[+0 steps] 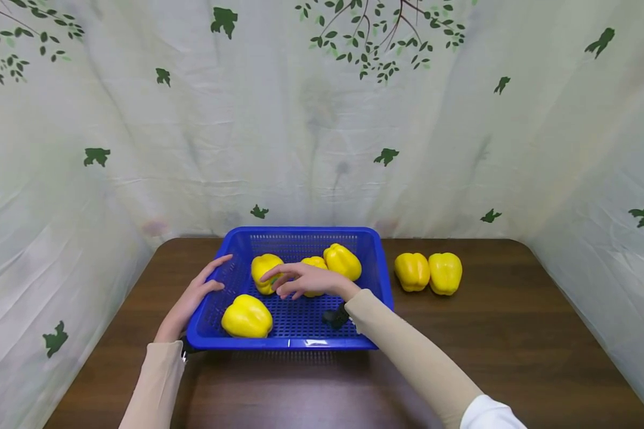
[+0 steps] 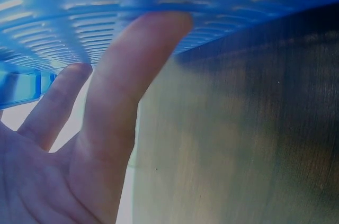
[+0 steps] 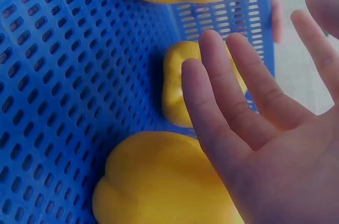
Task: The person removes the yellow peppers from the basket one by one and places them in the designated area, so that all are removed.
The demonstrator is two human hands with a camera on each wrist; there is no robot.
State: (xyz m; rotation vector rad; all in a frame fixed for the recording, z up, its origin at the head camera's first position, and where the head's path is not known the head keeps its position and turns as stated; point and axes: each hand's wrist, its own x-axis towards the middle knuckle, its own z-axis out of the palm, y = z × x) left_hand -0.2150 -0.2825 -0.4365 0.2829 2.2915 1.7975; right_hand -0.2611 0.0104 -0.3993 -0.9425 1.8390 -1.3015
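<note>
A blue perforated plastic basket (image 1: 288, 344) holds several yellow bell peppers (image 1: 247, 317). My left hand (image 1: 193, 296) lies at the basket's left side, its thumb and a finger extended over the rim in the head view. From the left wrist view, the thumb (image 2: 119, 81) reaches up to the slotted wall. Above the basket's middle hovers my right hand (image 1: 306, 279), fingers spread and loosely bent, holding nothing. Its fingers partly hide a yellow bell pepper (image 3: 177, 83) in the right wrist view, and a larger yellow pepper (image 3: 159, 181) sits below.
Two yellow bell peppers (image 1: 445, 274) stand side by side on the brown wooden table (image 1: 515, 333), right of the basket. A pale curtain (image 1: 279, 119) with printed leaves hangs behind the table and along both sides.
</note>
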